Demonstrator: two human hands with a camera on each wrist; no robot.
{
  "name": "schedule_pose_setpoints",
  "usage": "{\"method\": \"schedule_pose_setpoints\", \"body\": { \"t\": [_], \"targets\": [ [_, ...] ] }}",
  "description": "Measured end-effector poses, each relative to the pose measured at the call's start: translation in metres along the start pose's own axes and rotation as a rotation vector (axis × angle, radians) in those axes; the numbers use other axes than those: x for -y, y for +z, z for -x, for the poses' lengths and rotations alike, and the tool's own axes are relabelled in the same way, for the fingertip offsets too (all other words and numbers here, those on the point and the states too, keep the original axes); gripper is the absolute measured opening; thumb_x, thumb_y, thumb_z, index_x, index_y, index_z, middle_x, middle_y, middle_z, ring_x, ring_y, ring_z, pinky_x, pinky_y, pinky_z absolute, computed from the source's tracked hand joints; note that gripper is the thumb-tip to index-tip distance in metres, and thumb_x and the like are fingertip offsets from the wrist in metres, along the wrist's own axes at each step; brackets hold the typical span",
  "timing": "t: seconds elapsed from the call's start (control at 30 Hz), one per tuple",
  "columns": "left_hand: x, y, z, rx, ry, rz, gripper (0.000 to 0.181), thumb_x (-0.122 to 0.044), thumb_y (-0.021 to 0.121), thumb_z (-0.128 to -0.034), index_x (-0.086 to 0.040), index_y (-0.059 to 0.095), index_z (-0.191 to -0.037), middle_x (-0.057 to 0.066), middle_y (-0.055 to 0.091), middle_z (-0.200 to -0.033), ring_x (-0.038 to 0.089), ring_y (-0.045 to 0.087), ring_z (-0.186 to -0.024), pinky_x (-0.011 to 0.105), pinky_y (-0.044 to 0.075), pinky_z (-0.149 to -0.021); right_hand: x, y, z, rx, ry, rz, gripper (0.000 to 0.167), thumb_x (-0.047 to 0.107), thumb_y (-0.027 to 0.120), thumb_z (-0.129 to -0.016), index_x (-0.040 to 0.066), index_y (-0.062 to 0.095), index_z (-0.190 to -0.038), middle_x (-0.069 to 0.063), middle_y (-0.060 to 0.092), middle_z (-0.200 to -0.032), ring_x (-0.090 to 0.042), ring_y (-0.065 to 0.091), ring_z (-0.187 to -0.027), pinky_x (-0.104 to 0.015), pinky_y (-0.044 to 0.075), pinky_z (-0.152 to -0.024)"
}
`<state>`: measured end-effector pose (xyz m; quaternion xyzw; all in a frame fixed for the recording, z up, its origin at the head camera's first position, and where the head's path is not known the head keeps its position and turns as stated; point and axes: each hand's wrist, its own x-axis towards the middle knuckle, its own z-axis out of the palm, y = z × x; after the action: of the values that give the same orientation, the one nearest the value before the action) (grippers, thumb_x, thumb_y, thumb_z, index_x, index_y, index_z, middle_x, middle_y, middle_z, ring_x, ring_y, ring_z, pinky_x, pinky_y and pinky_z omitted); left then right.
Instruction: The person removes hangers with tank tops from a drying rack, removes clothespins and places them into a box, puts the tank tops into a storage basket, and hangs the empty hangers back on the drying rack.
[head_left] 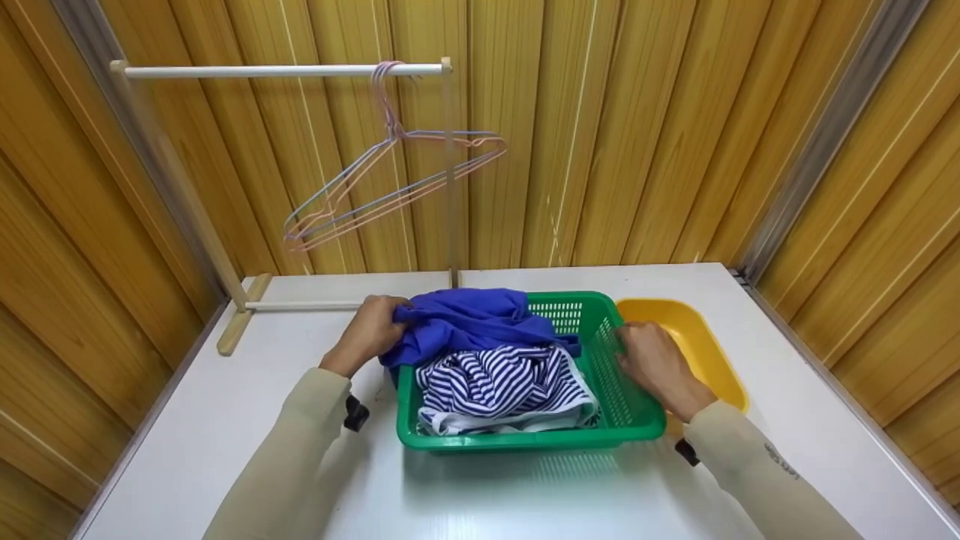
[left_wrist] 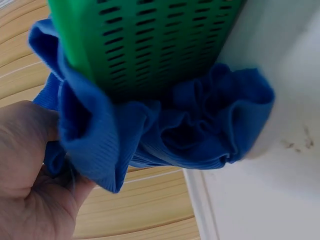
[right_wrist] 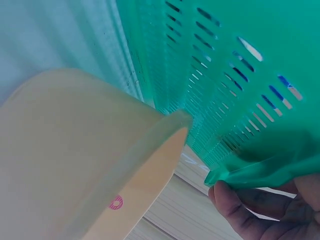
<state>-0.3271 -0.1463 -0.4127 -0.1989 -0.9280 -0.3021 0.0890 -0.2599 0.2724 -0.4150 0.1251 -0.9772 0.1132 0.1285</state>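
A green plastic basket (head_left: 525, 441) stands on the white table, holding a striped navy-and-white garment (head_left: 502, 386) and a blue garment (head_left: 480, 319). The blue cloth drapes over the basket's left rim and, in the left wrist view, hangs down outside the slotted wall. My left hand (head_left: 371, 334) pinches a fold of this blue garment (left_wrist: 100, 135) between thumb and fingers at the far left corner. At the opposite side my right hand (head_left: 658, 364) grips the basket's right rim; the right wrist view shows thumb and fingers on the green lip (right_wrist: 260, 175).
A yellow tray (head_left: 686, 330) sits right behind the basket, close to my right hand. At the back left stands a drying rack (head_left: 285, 71) with several thin wire hangers (head_left: 390, 202) hung on its white bar. Wood-patterned walls (head_left: 585, 135) enclose the white table (head_left: 187, 450).
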Motion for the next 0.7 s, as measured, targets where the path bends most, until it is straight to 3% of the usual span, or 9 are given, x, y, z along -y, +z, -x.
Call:
{"method": "schedule_pose_setpoints", "body": {
  "t": [0.27,0.5,0.7],
  "targets": [
    [-0.026,-0.019,-0.013,-0.103,0.054,-0.004,0.034,0.009,0.058,-0.0794,0.000,0.072,-0.109,0.017,0.073,-0.107,0.031,0.069,-0.100,0.046,0.054,-0.090,-0.001,0.000,-0.001,0.011,0.010,-0.011,0.023,-0.003,0.066,-0.086,-0.006,0.069,-0.109,-0.015,0.072,-0.084,-0.027,0.069,-0.073,-0.049,0.058,-0.076],
    [-0.066,-0.040,-0.030,-0.199,0.204,0.013,0.033,0.009,0.056,-0.0790,-0.001,0.073,-0.106,0.016,0.073,-0.103,0.031,0.069,-0.098,0.043,0.054,-0.089,-0.001,0.001,-0.001,0.007,0.011,-0.009,0.020,-0.004,0.065,-0.086,-0.005,0.070,-0.105,-0.014,0.070,-0.079,-0.027,0.068,-0.072,-0.048,0.058,-0.074],
    [-0.102,-0.052,-0.035,-0.234,0.268,0.035,0.031,0.007,0.057,-0.0829,0.001,0.071,-0.110,0.017,0.071,-0.106,0.031,0.068,-0.100,0.041,0.055,-0.090,-0.001,0.001,-0.001,-0.023,-0.006,-0.018,0.016,-0.004,0.067,-0.085,-0.005,0.071,-0.100,-0.014,0.070,-0.080,-0.025,0.067,-0.071,-0.048,0.059,-0.074]
  ]
}}
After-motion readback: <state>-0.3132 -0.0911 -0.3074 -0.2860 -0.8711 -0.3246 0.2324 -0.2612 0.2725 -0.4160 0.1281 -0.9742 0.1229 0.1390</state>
